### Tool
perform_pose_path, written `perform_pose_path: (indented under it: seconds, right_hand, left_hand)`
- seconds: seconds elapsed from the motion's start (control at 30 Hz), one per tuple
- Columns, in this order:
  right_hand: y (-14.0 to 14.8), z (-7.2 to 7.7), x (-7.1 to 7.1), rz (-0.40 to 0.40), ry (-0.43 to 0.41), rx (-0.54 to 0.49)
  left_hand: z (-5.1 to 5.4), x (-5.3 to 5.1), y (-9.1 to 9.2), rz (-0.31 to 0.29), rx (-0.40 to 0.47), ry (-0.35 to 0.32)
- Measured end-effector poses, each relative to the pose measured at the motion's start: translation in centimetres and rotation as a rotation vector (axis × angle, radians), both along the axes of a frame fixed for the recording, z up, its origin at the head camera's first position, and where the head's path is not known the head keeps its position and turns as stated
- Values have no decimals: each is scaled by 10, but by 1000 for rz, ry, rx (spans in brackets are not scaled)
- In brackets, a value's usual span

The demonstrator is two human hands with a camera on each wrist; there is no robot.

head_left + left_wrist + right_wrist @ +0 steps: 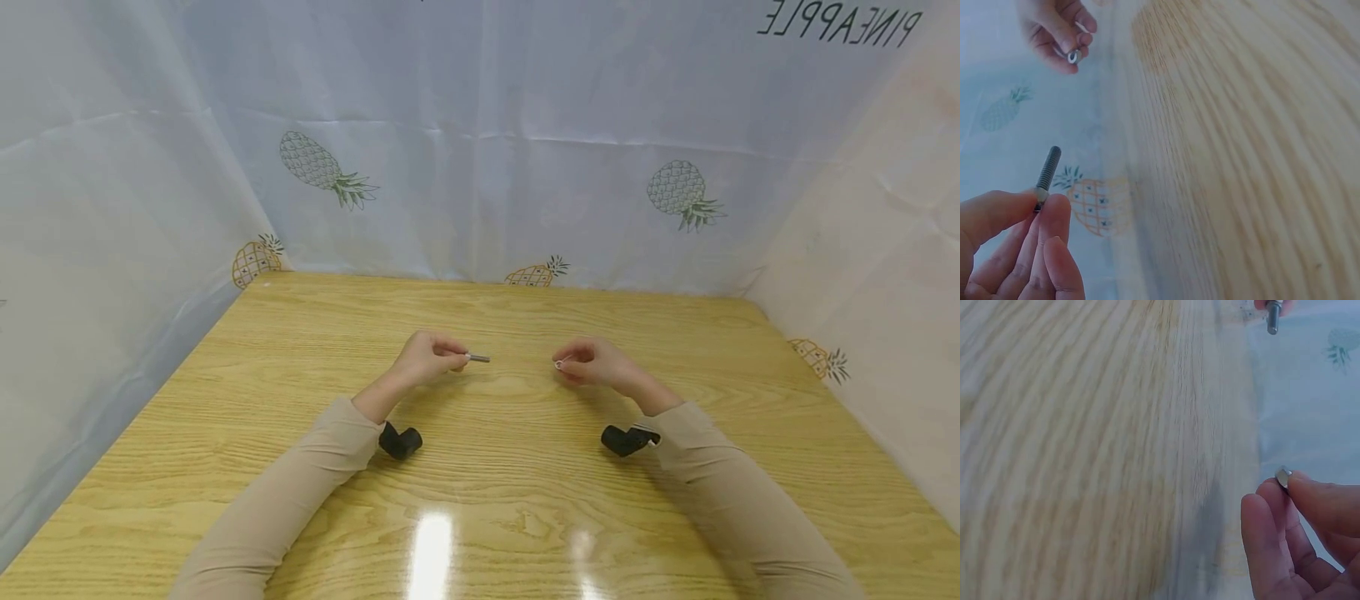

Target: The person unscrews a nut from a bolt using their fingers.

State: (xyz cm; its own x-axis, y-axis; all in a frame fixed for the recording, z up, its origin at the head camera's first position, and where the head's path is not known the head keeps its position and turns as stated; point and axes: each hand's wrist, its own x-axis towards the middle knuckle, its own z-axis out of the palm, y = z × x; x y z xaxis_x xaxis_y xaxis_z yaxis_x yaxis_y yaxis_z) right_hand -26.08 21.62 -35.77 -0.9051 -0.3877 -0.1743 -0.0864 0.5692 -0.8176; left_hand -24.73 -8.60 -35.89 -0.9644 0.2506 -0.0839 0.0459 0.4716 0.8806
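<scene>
My left hand (429,360) pinches a metal bolt (1049,169) by its head end between thumb and forefinger. Its threaded shank points toward the right hand in the head view. Across a gap, my right hand (596,365) pinches a small metal nut (1283,477) between thumb and fingertip. In the left wrist view the hole of the nut faces the bolt. Bolt and nut are apart, both held above the wooden table (495,433). Fingertips cover part of the bolt's head and part of the nut.
A pale curtain (480,192) printed with pineapples hangs behind the table and along both sides. Black wrist-worn devices (401,442) sit at both cuffs. Bright light reflections lie on the table's near part.
</scene>
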Motion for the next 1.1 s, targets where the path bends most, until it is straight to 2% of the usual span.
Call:
perform_pose_path:
  seconds: [0.17,0.3,0.57,0.8,1.1]
  right_hand:
    - [4,0,1,16,-12,1]
    - [5,0,1,14,-21,-4]
    - [6,-1,0,3,-25,39]
    - [6,-2,-1,11,-38,62]
    - [5,-5,-2,19,-59,98]
  left_hand:
    - [-3,-1,-2,-9,20,-7]
    - [-4,-2,-2,-5,1,-2]
    - [-4,-3,-4,-11,-14,-47]
    - [-5,-2,-7,-40,-104,-14]
    - [-4,-2,-7,-40,-148,-34]
